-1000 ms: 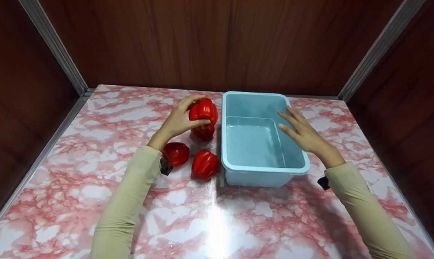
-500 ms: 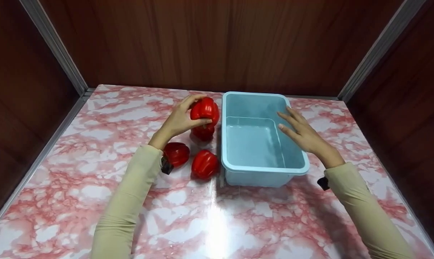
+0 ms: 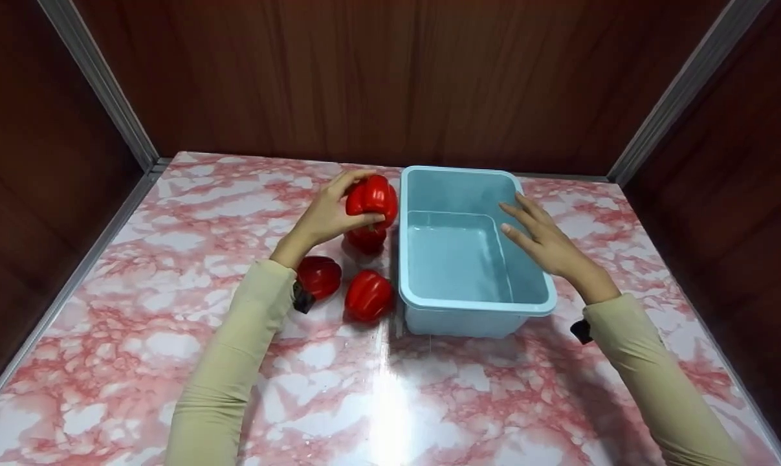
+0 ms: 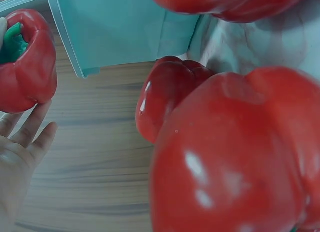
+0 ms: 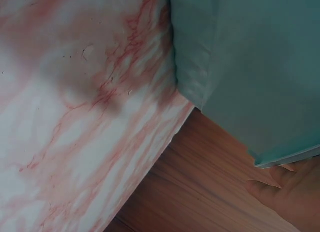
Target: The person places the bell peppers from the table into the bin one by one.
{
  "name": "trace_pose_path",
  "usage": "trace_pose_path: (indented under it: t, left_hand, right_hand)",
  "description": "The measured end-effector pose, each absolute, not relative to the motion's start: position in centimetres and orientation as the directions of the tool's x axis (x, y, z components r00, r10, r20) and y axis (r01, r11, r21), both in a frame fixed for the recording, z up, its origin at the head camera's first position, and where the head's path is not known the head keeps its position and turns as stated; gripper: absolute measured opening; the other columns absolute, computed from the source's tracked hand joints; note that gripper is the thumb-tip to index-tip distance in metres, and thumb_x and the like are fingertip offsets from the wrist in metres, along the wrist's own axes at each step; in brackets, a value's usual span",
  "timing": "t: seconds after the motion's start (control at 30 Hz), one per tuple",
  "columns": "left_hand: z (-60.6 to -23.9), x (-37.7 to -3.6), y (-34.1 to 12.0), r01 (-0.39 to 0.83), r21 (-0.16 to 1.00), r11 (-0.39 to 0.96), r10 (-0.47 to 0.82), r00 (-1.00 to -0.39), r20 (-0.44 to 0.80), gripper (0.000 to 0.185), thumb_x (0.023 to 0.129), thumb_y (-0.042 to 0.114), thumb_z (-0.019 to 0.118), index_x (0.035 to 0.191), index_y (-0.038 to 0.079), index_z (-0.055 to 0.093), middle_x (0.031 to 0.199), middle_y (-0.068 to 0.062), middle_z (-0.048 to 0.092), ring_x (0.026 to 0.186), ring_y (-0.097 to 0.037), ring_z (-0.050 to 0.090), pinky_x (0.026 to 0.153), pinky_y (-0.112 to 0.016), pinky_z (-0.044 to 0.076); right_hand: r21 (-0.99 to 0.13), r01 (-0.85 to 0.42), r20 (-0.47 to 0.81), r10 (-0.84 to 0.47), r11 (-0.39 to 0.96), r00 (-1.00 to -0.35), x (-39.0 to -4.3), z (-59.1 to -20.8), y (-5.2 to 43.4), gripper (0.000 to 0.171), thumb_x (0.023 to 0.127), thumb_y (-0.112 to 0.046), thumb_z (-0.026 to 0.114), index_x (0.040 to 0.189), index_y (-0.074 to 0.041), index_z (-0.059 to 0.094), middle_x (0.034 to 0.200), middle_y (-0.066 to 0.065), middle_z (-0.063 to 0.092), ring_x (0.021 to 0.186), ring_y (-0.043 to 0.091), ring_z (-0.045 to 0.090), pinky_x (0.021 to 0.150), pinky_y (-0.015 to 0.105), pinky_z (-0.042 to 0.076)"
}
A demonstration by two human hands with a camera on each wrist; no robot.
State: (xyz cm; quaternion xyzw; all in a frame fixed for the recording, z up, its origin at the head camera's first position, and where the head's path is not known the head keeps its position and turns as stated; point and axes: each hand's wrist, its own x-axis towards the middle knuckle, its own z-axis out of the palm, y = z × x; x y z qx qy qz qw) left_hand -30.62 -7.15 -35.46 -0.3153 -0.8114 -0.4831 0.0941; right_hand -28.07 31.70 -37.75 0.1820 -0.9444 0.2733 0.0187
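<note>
comparing with the two earlier head views, near to far:
marble table (image 3: 390, 388): unchanged; glare stripe at centre, as a second ago.
pepper by the sleeve (image 3: 319, 276): lying on the table, unmoved since the earlier views.
pepper at the tub's near corner (image 3: 368, 296): just beside the blue tub, unmoved.
blue tub (image 3: 422, 301): holding nothing; same spot on the table as before.
right hand (image 3: 545, 241): fingers straight and relaxed, grasping nothing, resting at the tub's right rim; no shift from a second ago.
pepper under the raised one (image 3: 366, 238): resting on the table, partly hidden, unmoved.
left hand (image 3: 325, 217): fingers and thumb curled round the raised pepper, clasping it.
raised pepper (image 3: 372, 196): lifted clear of the table, now slightly higher and nearer the tub's left rim than a second ago; not yet over the opening.
judgement: carry toward the tub likely under way; one pepper in hand, three left on the table.
</note>
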Motion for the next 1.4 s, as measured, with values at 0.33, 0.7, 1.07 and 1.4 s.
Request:
trace_pose_path:
  t: [0.33, 0.7, 1.07, 1.4]
  left_hand:
    - [-36.1, -31.5, -7.0, 0.593, 0.73, 0.34, 0.417, -0.791, 0.448, 0.068, 0.075, 0.026, 0.078, 0.134, 0.018, 0.044, 0.134, -0.003, 0.048, 0.12, -0.019, 0.047, 0.095, -0.036, 0.046]
    - [-37.9, -33.8, -6.8, 0.629, 0.709, 0.319, 0.416, -0.765, 0.491, 0.069, 0.071, 0.042, 0.078, 0.132, 0.031, 0.045, 0.131, 0.009, 0.049, 0.117, -0.011, 0.047, 0.093, -0.032, 0.047]
    - [-38.0, -33.9, -6.5, 0.652, 0.69, 0.314, 0.419, -0.748, 0.515, 0.072, 0.071, 0.045, 0.076, 0.132, 0.022, 0.046, 0.129, 0.007, 0.049, 0.116, -0.011, 0.047, 0.093, -0.031, 0.047]
    - [-37.9, -33.8, -6.0, 0.649, 0.694, 0.311, 0.421, -0.749, 0.511, 0.071, 0.071, 0.045, 0.076, 0.132, 0.023, 0.046, 0.129, 0.009, 0.05, 0.116, -0.01, 0.047, 0.093, -0.031, 0.047]
  right_hand:
    - [-0.507, -0.349, 0.132, -0.329, 0.788, -0.935, -28.1, -37.8, 31.7, 0.055, 0.095, -0.047, 0.041, 0.145, -0.027, 0.03, 0.156, 0.007, 0.007, 0.142, 0.033, 0.003, 0.105, 0.067, 0.006]
    - [-0.503, -0.355, 0.138, -0.332, 0.789, -0.933, -28.1, -37.8, 31.8, 0.055, 0.095, -0.047, 0.042, 0.145, -0.027, 0.03, 0.156, 0.007, 0.007, 0.142, 0.035, 0.003, 0.105, 0.067, 0.007]
    - [-0.484, -0.336, 0.117, -0.32, 0.808, -0.94, -28.1, -37.7, 31.7, 0.055, 0.095, -0.049, 0.04, 0.145, -0.029, 0.03, 0.156, 0.005, 0.006, 0.142, 0.033, 0.0, 0.105, 0.067, 0.006]
    - [-0.494, -0.348, 0.132, -0.327, 0.797, -0.936, -28.1, -37.7, 31.7, 0.055, 0.095, -0.048, 0.041, 0.145, -0.027, 0.031, 0.156, 0.005, 0.007, 0.142, 0.032, 0.001, 0.106, 0.066, 0.007]
